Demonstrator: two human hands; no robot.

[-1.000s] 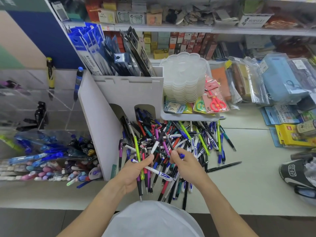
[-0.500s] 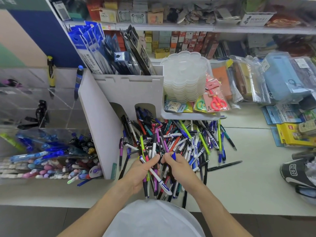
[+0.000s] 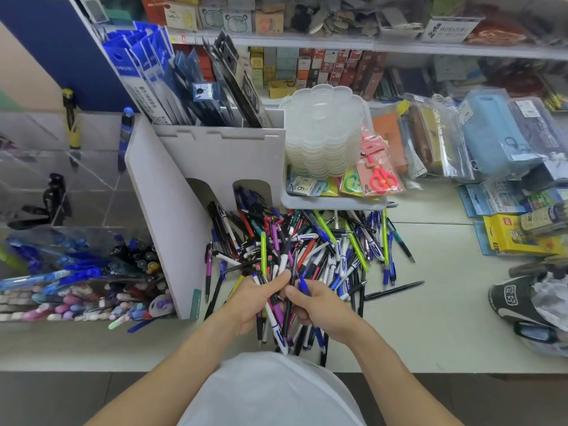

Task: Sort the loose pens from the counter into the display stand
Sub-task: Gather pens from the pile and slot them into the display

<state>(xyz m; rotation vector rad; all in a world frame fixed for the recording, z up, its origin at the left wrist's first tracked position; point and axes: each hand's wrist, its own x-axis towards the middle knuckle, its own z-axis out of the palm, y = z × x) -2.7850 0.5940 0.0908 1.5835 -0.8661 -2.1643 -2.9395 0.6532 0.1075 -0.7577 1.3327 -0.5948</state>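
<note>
Gathering step: left hand (image 3: 255, 298) grips a pen bundle (image 3: 278, 315) at the pile's (image 3: 307, 250) near edge; right hand (image 3: 319, 309) pinches a blue pen (image 3: 303, 285). Next comes carrying them left of the pile into the stand (image 3: 172, 216).

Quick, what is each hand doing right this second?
Left hand: fingers curled round a bundle of pens.
Right hand: pinching a blue pen beside that bundle.

Left hand (image 3: 250, 298), right hand (image 3: 319, 305): bare, without rings, watch or gloves. Forearms behind each hand bare, unsleeved to frame edge. Below hands, white garment (image 3: 270, 392), plain, unmarked.
</note>
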